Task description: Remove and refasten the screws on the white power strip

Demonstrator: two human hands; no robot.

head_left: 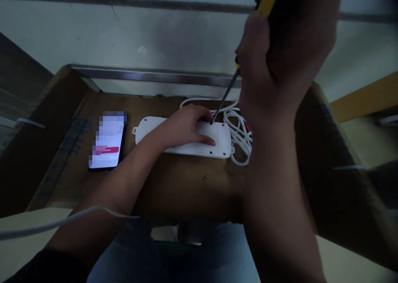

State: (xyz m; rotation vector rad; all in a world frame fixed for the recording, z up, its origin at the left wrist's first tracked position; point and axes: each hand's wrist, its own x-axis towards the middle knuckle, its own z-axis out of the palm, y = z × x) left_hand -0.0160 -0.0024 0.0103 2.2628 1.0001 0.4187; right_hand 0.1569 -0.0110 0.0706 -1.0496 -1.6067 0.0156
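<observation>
A white power strip (183, 148) lies with its underside up, dark screw holes along its edges. Across its middle rests my left hand (183, 127), thumb flat on the surface and fingers bent at the far edge, holding the strip. Raised at the upper right, my right hand (280, 63) is wrapped around the yellow and black handle of a screwdriver (228, 91). The slanting metal shaft reaches down to a hole near the strip's far edge, close to my left fingertips. A few small brass-coloured screws (205, 178) lie on the cardboard in front of the strip.
A white cable (238, 129) is coiled right of the strip, partly behind my right arm. At the left lies a phone (108, 148) with its screen lit. Everything sits in a cardboard tray (174, 183) with raised sides. A metal rail (149, 74) runs behind.
</observation>
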